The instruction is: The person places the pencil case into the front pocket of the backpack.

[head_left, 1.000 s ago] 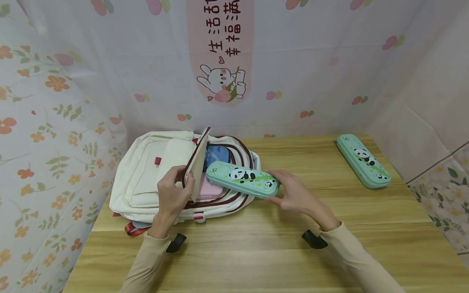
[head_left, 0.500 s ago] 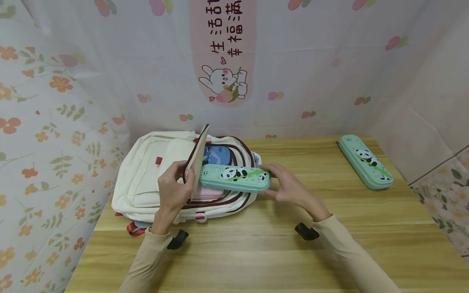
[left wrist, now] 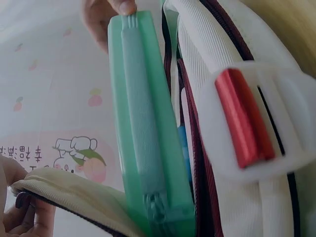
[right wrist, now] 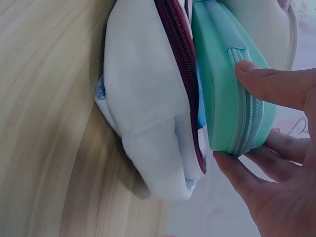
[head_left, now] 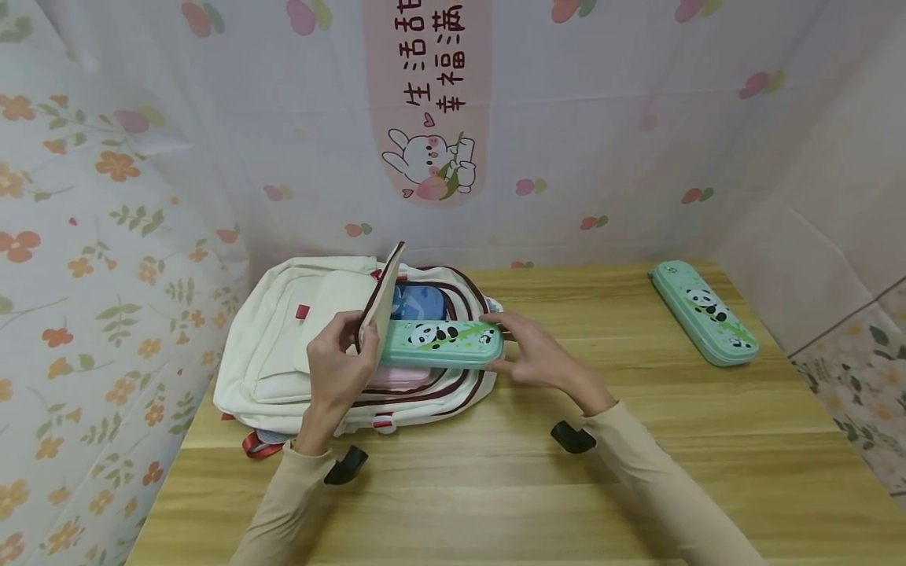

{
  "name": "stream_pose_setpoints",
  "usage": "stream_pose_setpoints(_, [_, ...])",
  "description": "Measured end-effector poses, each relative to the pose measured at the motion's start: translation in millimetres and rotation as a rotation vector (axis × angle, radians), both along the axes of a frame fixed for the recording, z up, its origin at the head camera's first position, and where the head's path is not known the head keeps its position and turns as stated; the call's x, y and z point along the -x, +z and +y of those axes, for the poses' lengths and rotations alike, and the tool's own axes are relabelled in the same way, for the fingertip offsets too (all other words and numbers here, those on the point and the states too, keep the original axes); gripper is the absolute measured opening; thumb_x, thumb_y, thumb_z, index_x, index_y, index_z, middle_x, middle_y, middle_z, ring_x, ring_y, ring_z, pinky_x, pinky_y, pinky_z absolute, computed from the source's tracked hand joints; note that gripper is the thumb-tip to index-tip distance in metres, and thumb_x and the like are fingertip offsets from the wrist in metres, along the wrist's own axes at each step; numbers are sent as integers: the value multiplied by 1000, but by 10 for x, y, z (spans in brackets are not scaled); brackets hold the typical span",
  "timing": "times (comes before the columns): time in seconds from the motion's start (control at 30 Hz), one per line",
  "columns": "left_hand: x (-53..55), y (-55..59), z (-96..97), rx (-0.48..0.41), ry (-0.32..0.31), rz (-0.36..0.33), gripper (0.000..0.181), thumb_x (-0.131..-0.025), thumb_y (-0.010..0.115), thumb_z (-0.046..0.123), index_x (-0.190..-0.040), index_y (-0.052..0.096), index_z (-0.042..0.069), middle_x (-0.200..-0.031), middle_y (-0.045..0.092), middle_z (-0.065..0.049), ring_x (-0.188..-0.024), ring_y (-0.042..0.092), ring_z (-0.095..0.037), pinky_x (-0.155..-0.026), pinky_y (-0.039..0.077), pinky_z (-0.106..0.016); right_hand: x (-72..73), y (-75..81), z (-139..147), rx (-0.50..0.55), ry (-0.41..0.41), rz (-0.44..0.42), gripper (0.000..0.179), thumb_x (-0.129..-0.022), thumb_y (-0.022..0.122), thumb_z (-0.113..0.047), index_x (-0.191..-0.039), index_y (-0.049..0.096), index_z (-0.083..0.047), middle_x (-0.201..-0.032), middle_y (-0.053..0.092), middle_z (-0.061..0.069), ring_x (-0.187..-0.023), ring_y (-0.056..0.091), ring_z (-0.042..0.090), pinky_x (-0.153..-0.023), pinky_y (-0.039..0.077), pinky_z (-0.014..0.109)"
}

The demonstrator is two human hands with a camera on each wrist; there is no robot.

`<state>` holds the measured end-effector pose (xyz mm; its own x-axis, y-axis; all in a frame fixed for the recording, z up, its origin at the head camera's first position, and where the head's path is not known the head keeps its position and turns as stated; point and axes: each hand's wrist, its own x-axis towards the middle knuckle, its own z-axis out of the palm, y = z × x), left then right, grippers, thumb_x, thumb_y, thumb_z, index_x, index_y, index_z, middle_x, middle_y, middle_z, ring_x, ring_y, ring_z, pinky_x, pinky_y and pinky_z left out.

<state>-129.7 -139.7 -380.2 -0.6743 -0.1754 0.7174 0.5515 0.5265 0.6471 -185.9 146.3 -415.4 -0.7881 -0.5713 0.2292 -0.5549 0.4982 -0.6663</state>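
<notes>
A cream backpack (head_left: 276,338) with dark red zips lies on the table. My left hand (head_left: 338,365) pinches the edge of its front flap (head_left: 382,303) and holds it raised. With my right hand (head_left: 541,358) I grip the right end of a mint green panda pencil case (head_left: 442,342); its left end is hidden behind the flap. In the right wrist view the thumb lies on the zip side of the pencil case (right wrist: 222,94), fingers at its far side. Inside the pocket show a blue item (head_left: 419,303) and a pink item (head_left: 399,378), both partly covered.
A second mint panda pencil case (head_left: 703,313) lies at the right back of the wooden table (head_left: 460,503). Behind the table hangs a printed white cloth (head_left: 297,141). A red strap (head_left: 260,446) sticks out at the backpack's lower left.
My right hand has moved left, sliding the pencil case into the backpack's opening until its left end is behind the flap. The left hand keeps holding the flap in about the same place.
</notes>
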Motion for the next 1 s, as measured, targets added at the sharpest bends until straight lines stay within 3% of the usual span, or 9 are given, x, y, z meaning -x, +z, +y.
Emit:
stream_pose_setpoints(0.4, [-70, 54, 17, -26, 14, -54, 15, -81, 65, -16, -96, 68, -14, -82, 71, -26, -68, 62, -18, -66, 46, -7, -17, -76, -399, 72, -36, -141, 68, -76, 88, -12, -134, 56, 5, -133, 61, 22, -117, 66, 36, -96, 57, 42])
stream_pose_setpoints(0.63, [-78, 73, 17, -42, -16, -68, 16, -82, 64, -18, -97, 67, -17, -85, 71, -29, -69, 64, -21, -69, 48, -6, -75, -149, -606, 95, -24, -159, 67, -77, 88, -14, -134, 58, 4, -133, 63, 20, -114, 68, 33, -94, 58, 39])
stream_pose_setpoints(1.0, [-83, 37, 2, -38, -27, -68, 17, -82, 65, -18, -98, 66, -17, -85, 70, -30, -69, 63, -18, -67, 48, -7, -46, -171, -824, 85, -58, -132, 66, -76, 90, -18, -132, 61, 1, -128, 67, 17, -110, 70, 30, -92, 59, 40])
